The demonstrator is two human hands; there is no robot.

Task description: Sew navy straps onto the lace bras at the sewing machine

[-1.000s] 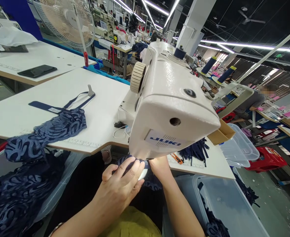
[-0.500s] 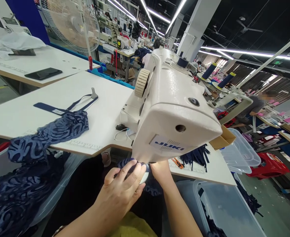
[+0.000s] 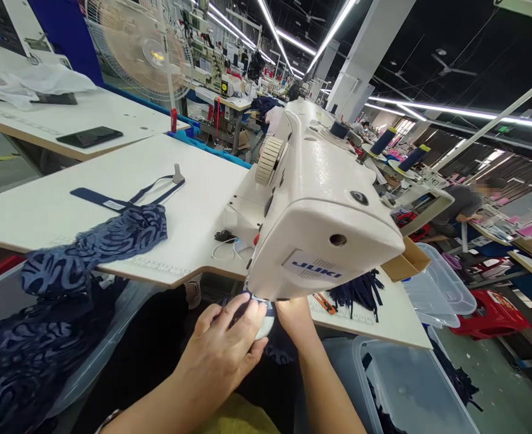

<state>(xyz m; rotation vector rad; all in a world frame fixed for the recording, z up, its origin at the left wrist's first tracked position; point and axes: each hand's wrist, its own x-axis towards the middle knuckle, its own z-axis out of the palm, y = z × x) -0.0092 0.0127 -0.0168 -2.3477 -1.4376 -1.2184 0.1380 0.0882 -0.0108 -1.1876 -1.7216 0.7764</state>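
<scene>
A white sewing machine (image 3: 333,199) marked JUKI stands before me, its head hiding the needle area. Beneath its front, my left hand (image 3: 232,334) is closed on a navy bra, fingers bent over its edge. A rounded white cup (image 3: 266,326) of this bra shows beside the fingertips. My right hand (image 3: 295,316) is close by on the other side of the bra; its fingers disappear under the machine head. Left on the table lies a patterned navy lace bra (image 3: 125,232) with a strap (image 3: 151,188), draped over the front edge.
Patterned navy garments (image 3: 35,355) fill a clear bin at lower left. Orange snips (image 3: 324,302) and dark navy strips (image 3: 359,292) lie right of the machine. A plastic bin (image 3: 420,386) stands at lower right. A phone (image 3: 89,137) rests on the neighbouring table. Someone (image 3: 456,205) works far right.
The whole view has shifted slightly. My hands stay at the bra under the machine head, with the left fingers nearly unmoved. A red part now shows at the machine's left side.
</scene>
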